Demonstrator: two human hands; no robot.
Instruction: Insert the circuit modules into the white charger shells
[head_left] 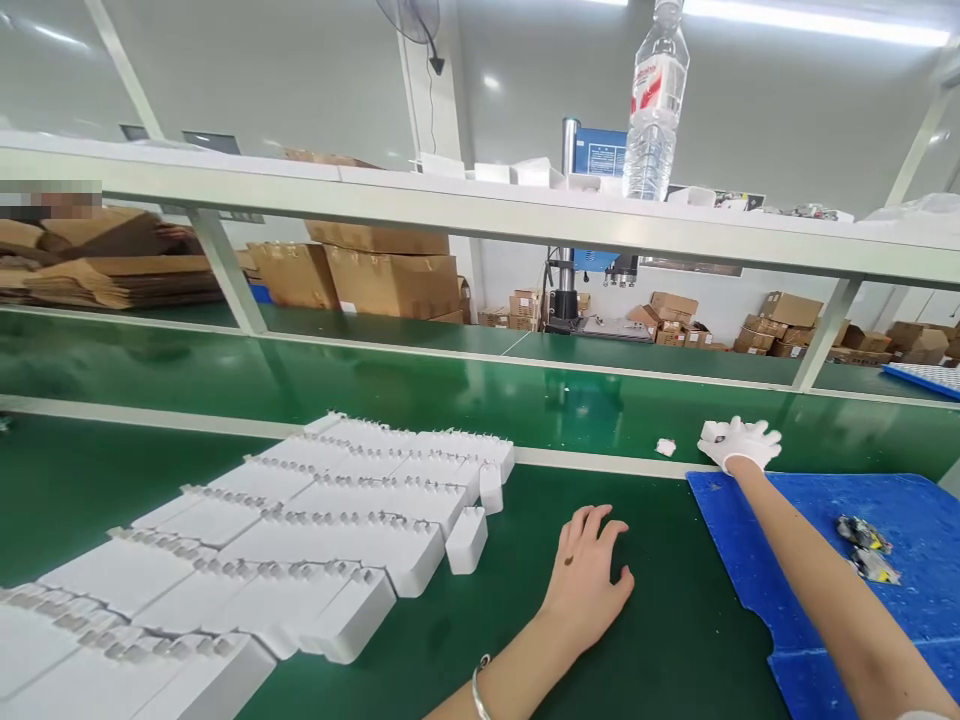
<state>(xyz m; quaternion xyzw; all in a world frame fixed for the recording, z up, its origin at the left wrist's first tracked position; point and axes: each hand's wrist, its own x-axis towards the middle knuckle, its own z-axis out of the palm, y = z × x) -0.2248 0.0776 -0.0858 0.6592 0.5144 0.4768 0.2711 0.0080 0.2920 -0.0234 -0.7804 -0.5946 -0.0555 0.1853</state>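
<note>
My left hand point(586, 572) lies bare and flat on the green table, fingers spread, holding nothing. It rests just right of rows of white charger bodies point(300, 540) laid out in overlapping lines; one loose charger point(466, 539) stands nearest it. My right hand point(741, 443), in a white glove, is stretched far forward to the edge of the conveyor belt, its fingers over a small white part point(709, 432). Whether it grips that part I cannot tell. Another small white piece point(665, 447) lies just left of it.
A blue corrugated sheet point(810, 560) covers the right side of the table, with small dark crumpled bits point(864, 548) on it. A green conveyor belt point(450, 390) runs across beyond. A white shelf rail point(480, 215) above carries a water bottle point(655, 105). Cardboard boxes point(390, 280) are stacked behind.
</note>
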